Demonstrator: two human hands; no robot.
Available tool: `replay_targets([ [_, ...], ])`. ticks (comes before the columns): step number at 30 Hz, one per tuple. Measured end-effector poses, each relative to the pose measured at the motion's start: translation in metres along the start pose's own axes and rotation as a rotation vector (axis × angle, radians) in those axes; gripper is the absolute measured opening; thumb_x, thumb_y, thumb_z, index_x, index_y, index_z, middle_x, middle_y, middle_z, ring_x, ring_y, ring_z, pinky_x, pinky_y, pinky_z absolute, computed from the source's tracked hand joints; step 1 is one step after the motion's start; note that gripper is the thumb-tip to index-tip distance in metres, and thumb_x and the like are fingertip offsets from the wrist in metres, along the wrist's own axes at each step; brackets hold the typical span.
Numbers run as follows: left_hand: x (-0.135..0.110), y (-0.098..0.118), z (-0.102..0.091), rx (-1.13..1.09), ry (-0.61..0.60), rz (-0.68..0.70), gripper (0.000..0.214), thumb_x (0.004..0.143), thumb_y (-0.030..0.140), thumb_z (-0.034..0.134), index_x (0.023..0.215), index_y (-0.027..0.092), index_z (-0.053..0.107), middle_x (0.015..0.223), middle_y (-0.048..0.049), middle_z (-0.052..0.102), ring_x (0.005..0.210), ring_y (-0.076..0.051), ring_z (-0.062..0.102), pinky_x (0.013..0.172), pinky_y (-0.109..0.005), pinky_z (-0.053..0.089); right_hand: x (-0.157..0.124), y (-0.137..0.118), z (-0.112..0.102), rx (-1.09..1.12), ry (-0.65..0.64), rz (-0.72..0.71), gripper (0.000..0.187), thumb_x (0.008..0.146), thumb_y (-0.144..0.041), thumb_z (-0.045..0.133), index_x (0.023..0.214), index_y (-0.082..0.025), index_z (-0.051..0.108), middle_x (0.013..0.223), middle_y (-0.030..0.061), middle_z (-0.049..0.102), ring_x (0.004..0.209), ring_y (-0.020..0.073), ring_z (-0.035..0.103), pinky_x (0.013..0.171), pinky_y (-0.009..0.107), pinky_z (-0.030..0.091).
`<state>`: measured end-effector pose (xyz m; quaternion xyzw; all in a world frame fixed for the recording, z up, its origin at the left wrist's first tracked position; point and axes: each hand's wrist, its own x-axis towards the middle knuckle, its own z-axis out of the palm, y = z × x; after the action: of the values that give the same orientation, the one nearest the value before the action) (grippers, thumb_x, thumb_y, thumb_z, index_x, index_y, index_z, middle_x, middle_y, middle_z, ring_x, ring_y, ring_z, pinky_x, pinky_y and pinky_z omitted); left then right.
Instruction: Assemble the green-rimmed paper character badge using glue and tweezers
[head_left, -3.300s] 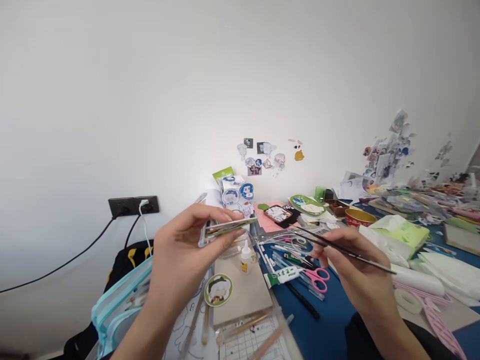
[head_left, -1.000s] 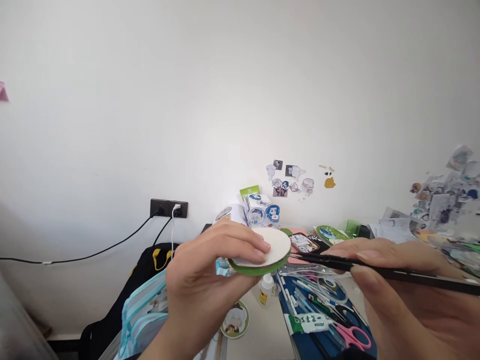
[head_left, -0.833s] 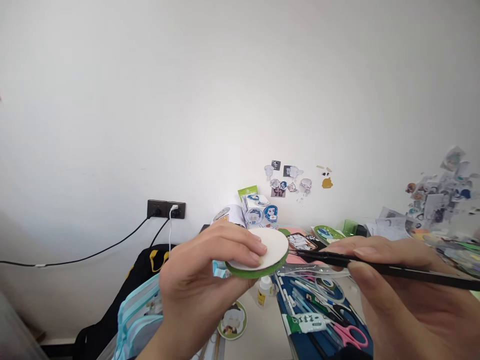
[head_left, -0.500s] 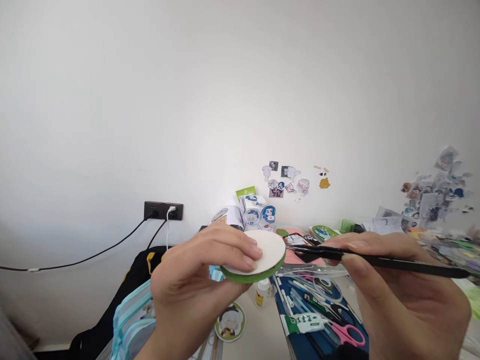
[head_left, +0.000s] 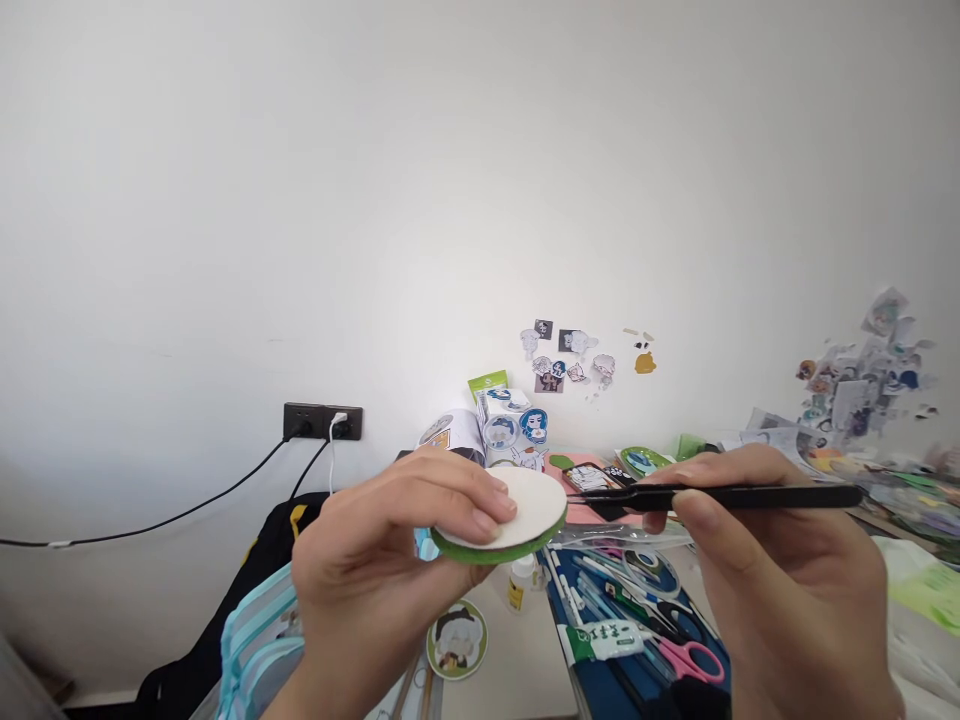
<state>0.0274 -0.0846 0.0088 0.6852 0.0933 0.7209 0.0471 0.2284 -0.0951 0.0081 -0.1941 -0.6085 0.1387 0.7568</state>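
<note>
My left hand (head_left: 397, 550) pinches a round disc (head_left: 536, 500), its fingertips on the white upper face and the thumb underneath. The disc has a green rim and is held tilted in mid-air. Between the thumb and fingers of my right hand (head_left: 780, 570) is a pair of black tweezers (head_left: 757, 496), held nearly level. Their thin tips reach the disc's right edge; whether they grip anything there is too small to tell. Below the disc, a round card with a cartoon figure (head_left: 457, 640) lies on the table near a small yellow-labelled bottle (head_left: 517, 585).
A blue mat (head_left: 589, 665) carries pens, a green-and-white tube (head_left: 606, 640) and pink-handled scissors (head_left: 694, 660). Sticker-covered boxes (head_left: 504, 430) stand against the wall. Paper scraps (head_left: 885, 490) pile up at right. A light-blue clear bag (head_left: 259, 640) stands at left.
My right hand has shifted left and the tweezers have turned more level, their tips still at the disc's right edge. My left hand and disc have moved slightly left in view.
</note>
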Motion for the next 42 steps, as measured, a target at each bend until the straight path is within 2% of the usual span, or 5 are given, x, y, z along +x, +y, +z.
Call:
replay_targets([
  [10, -0.002, 0.002, 0.002, -0.004, 0.016, -0.008, 0.013, 0.080, 0.015, 0.076, 0.078, 0.026, 0.069, 0.072, 0.0018, 0.073, 0.065, -0.016, 0.067, 0.065, -0.033, 0.056, 0.008, 0.006, -0.010, 0.094, -0.116, 0.071, 0.008, 0.086, -0.015, 0.068, 0.086, -0.022, 0.073, 0.078, -0.0004, 0.071, 0.061, 0.0120, 0.068, 0.056, 0.020, 0.059],
  [15, -0.004, 0.000, 0.000, -0.075, 0.035, -0.015, 0.020, 0.074, 0.005, 0.078, 0.077, 0.023, 0.069, 0.073, 0.0032, 0.073, 0.067, -0.013, 0.067, 0.070, -0.029, 0.057, 0.009, 0.009, -0.009, 0.123, -0.098, 0.084, 0.005, 0.085, -0.019, 0.070, 0.086, -0.023, 0.074, 0.079, -0.0002, 0.072, 0.060, 0.0109, 0.068, 0.056, 0.018, 0.059],
  [22, 0.000, -0.005, 0.002, -0.274, 0.229, -0.565, 0.018, 0.069, 0.016, 0.084, 0.072, 0.023, 0.067, 0.072, 0.0045, 0.070, 0.066, -0.010, 0.067, 0.056, -0.014, 0.056, 0.009, 0.009, -0.009, 0.126, -0.090, 0.033, 0.007, 0.086, -0.018, 0.070, 0.089, -0.023, 0.073, 0.084, -0.0022, 0.072, 0.070, 0.0099, 0.071, 0.062, 0.014, 0.061],
  [26, 0.003, -0.007, 0.003, -0.375, 0.257, -0.747, 0.022, 0.066, 0.021, 0.086, 0.073, 0.020, 0.065, 0.066, 0.0048, 0.067, 0.057, -0.007, 0.063, 0.050, -0.012, 0.052, 0.007, 0.006, -0.007, 0.093, -0.065, 0.008, 0.009, 0.085, -0.016, 0.071, 0.090, -0.023, 0.074, 0.085, -0.0015, 0.073, 0.073, 0.0116, 0.073, 0.065, 0.015, 0.063],
  [42, 0.010, -0.006, 0.001, -0.575, 0.140, -0.956, 0.027, 0.063, 0.024, 0.089, 0.075, 0.020, 0.065, 0.063, 0.0039, 0.074, 0.053, -0.008, 0.065, 0.054, -0.016, 0.054, 0.002, 0.004, 0.001, 0.120, -0.059, -0.064, 0.021, 0.082, -0.002, 0.069, 0.092, -0.021, 0.070, 0.096, -0.0025, 0.076, 0.097, 0.0144, 0.072, 0.092, 0.023, 0.060],
])
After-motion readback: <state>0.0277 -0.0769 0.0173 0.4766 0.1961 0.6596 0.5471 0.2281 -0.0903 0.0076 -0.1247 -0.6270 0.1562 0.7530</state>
